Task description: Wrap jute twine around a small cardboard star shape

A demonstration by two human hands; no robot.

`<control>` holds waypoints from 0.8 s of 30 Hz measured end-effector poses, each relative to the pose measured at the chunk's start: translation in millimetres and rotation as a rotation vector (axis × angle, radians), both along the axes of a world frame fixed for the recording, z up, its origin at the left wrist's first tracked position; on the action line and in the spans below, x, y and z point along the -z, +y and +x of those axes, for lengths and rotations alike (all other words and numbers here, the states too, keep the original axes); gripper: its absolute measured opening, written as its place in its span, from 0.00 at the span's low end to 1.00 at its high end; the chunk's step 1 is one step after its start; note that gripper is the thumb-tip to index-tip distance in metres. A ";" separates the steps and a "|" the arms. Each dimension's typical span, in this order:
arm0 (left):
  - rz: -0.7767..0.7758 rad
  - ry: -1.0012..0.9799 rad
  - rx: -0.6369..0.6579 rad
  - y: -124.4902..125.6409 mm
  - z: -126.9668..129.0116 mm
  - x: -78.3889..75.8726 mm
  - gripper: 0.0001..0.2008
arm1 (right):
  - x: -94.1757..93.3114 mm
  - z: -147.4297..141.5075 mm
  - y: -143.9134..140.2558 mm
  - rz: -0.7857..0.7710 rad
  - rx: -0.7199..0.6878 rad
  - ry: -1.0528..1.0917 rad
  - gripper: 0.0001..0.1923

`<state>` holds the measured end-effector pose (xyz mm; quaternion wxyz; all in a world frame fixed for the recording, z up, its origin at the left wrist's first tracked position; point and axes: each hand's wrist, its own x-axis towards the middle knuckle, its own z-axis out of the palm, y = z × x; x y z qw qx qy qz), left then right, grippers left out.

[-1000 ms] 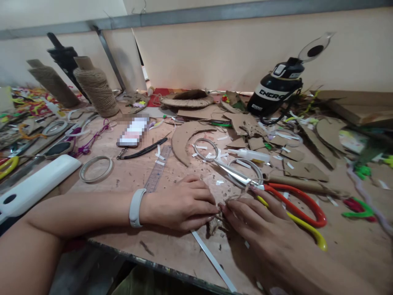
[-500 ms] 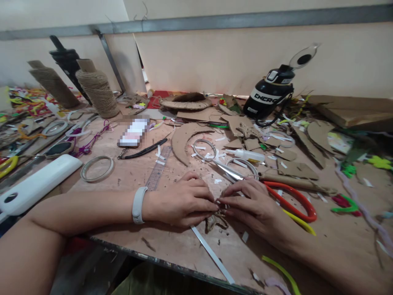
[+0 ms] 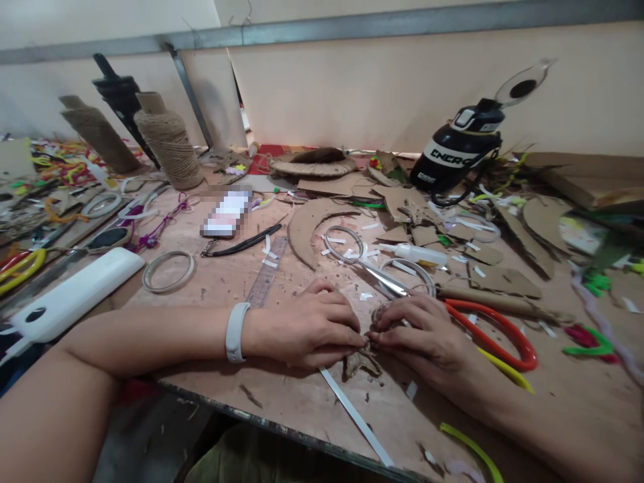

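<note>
- Head view: both hands meet at the near middle of the table [image 3: 211, 288], fingertips almost touching over a small twine piece [image 3: 359, 362]
- left hand [image 3: 306, 332] lies palm down, fingers curled, tips pinched on the twine piece at its upper edge; a pale band [image 3: 235, 333] sits on the wrist
- right hand [image 3: 425, 335] comes in from the right, fingers bent and drawn together, tips pressed to the same piece; the grip itself is hidden under the fingers, so it seems a pinch, though I cannot tell for sure
- twine piece lies flat on the table between and just below the fingertips, brown and frayed, its lower part showing under the hands
- white strip [image 3: 357, 419] runs from under the left hand toward the table's near edge
- scissors [image 3: 483, 329] with red and yellow handles lie just right of the right hand, blades pointing up-left
- ruler [image 3: 266, 272] lies just behind the left hand
- twine spool [image 3: 170, 144] stands far left at the back
- black bottle [image 3: 463, 151] leans at the back right
- cardboard scraps [image 3: 402, 201] litter the middle
</note>
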<state>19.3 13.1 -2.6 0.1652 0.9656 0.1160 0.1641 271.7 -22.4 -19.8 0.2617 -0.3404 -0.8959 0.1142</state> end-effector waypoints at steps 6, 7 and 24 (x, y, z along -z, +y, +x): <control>0.027 -0.023 -0.015 -1.2 -0.4 -1.4 0.11 | -5.0 -0.2 -3.1 0.054 -0.004 0.020 0.09; 0.034 -0.029 -0.018 -1.7 -0.6 -1.0 0.11 | -7.2 0.5 -5.4 0.059 0.006 0.009 0.10; -0.030 -0.055 -0.062 -4.7 -2.8 3.1 0.11 | -10.9 -3.3 -21.4 0.121 0.045 -0.263 0.19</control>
